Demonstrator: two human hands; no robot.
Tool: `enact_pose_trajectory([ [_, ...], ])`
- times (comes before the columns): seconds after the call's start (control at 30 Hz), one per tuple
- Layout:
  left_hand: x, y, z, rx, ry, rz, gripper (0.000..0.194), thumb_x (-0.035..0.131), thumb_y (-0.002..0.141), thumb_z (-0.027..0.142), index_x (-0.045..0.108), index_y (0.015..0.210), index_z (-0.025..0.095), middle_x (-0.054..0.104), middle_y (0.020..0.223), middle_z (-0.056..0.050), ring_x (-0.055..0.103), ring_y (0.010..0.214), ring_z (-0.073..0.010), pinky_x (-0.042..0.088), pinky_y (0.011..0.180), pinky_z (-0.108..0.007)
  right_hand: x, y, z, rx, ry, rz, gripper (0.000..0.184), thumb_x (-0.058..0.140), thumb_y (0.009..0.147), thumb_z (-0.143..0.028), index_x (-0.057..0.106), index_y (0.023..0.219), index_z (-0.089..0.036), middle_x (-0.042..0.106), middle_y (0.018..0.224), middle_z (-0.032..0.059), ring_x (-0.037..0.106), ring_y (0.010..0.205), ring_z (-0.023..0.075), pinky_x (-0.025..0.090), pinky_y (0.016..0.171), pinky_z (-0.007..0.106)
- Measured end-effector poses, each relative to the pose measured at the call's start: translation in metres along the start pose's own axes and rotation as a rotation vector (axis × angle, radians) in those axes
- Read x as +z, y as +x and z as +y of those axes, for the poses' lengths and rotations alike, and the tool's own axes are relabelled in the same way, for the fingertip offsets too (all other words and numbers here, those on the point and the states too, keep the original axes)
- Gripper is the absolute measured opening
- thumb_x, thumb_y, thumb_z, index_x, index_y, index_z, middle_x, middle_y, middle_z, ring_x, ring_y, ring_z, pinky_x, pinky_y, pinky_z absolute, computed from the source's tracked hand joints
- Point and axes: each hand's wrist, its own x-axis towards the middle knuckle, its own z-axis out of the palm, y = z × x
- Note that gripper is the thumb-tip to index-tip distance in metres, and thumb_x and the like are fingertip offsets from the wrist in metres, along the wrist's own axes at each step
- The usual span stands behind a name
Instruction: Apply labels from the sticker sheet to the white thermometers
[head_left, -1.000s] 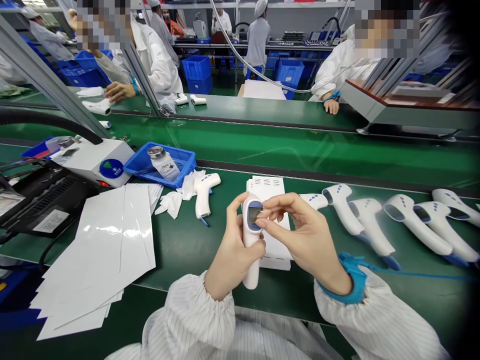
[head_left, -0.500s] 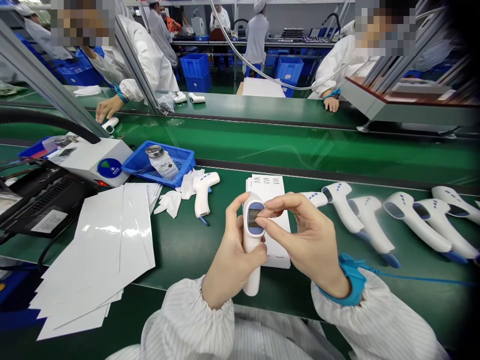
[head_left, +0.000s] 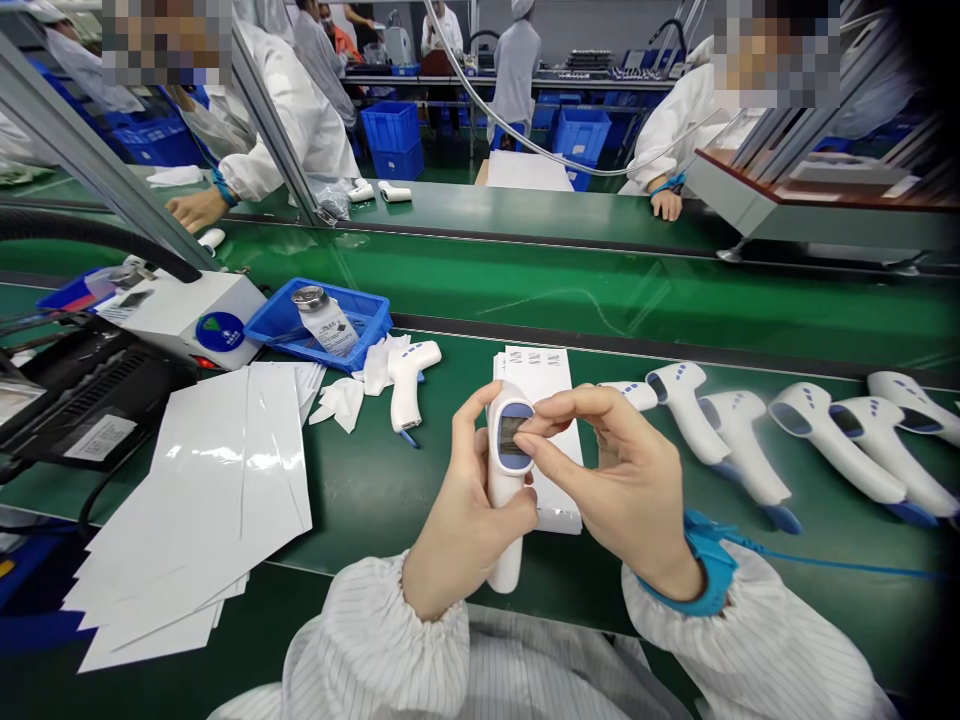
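A white infrared thermometer (head_left: 507,470) with a blue-framed display stands upright above the green table, gripped round its body by my left hand (head_left: 466,520). My right hand (head_left: 611,480) pinches thumb and forefinger against the display's right edge; whether something thin lies between the fingertips I cannot make out. A blue wrist strap (head_left: 712,575) with a blue cord circles my right wrist. Behind the thermometer a white sheet with small labels (head_left: 541,385) lies flat on the table.
Several more thermometers (head_left: 787,440) lie in a row to the right, one (head_left: 409,385) to the left beside white wipes. A stack of white sheets (head_left: 210,500), a blue tray (head_left: 322,320) holding a bottle, and a black machine (head_left: 82,400) stand left. Other people work beyond the green conveyor (head_left: 600,290).
My hands and the thermometer have barely shifted; the right fingertips stay on the display. Across the belt, a person's hand at the far left has drawn back from a thermometer lying there.
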Motion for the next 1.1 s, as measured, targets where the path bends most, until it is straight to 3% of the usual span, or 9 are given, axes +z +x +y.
enact_pose_trajectory([
  [0.17,-0.001,-0.002,0.001,0.004,-0.06,-0.016,0.082,0.061,0.078,0.004,0.025,0.141,0.042,0.052,0.088,0.005,0.045,0.057,-0.0053,0.048,0.067,-0.025,0.0,0.0,-0.002,-0.02,-0.012,-0.009,0.027,0.072,0.079,-0.007,0.063,0.096,-0.026,0.067,0.087,-0.0028,0.065,0.077,0.0142,0.056,0.074,0.03],
  [0.3,-0.002,-0.003,0.0,-0.012,-0.206,-0.015,0.06,0.058,0.088,0.027,0.03,0.14,0.042,0.053,0.108,0.0,0.053,0.068,-0.0085,0.049,0.065,-0.026,0.0,0.0,-0.002,-0.027,-0.03,-0.004,0.024,0.071,0.08,-0.008,0.063,0.095,-0.026,0.067,0.086,-0.0026,0.065,0.077,0.0147,0.056,0.075,0.032],
  [0.5,0.001,-0.003,-0.002,-0.02,-0.144,0.046,0.051,0.051,0.094,0.032,0.031,0.139,0.044,0.053,0.105,0.001,0.051,0.065,-0.0084,0.049,0.063,-0.024,-0.001,0.006,-0.005,-0.012,-0.046,-0.072,0.031,0.071,0.077,-0.007,0.061,0.1,-0.026,0.067,0.087,-0.0021,0.067,0.084,0.0173,0.056,0.08,0.035],
  [0.77,0.002,-0.004,-0.006,0.002,-0.116,0.04,0.056,0.052,0.092,0.024,0.031,0.14,0.043,0.053,0.102,0.0,0.053,0.073,-0.0108,0.049,0.062,-0.023,-0.002,0.014,-0.006,0.001,0.016,-0.043,0.037,0.069,0.077,-0.003,0.058,0.104,-0.026,0.068,0.081,-0.0045,0.068,0.078,0.0152,0.055,0.081,0.034],
  [0.9,0.003,-0.003,-0.007,0.03,-0.082,0.054,0.056,0.052,0.093,0.023,0.03,0.141,0.041,0.052,0.125,-0.002,0.058,0.099,-0.017,0.053,0.082,-0.03,-0.002,0.015,-0.007,0.051,0.039,-0.052,0.034,0.068,0.076,-0.004,0.058,0.101,-0.025,0.067,0.075,-0.0054,0.066,0.074,0.0148,0.053,0.079,0.034],
  [1.0,0.004,-0.003,-0.006,0.082,-0.041,0.066,0.054,0.052,0.093,0.02,0.032,0.139,0.039,0.04,0.147,0.0,0.044,0.13,-0.022,0.041,0.107,-0.037,-0.002,0.016,-0.008,0.057,0.034,-0.059,0.034,0.067,0.076,-0.003,0.058,0.101,-0.025,0.066,0.074,-0.0055,0.065,0.074,0.0142,0.053,0.078,0.033],
  [1.1,0.005,-0.003,-0.004,0.112,-0.014,0.067,0.052,0.051,0.094,0.019,0.032,0.139,0.038,0.033,0.153,0.001,0.034,0.139,-0.0236,0.034,0.114,-0.04,-0.001,0.017,-0.01,0.052,0.037,-0.068,0.034,0.066,0.075,-0.002,0.058,0.1,-0.024,0.065,0.074,-0.0055,0.063,0.074,0.0135,0.052,0.078,0.032],
])
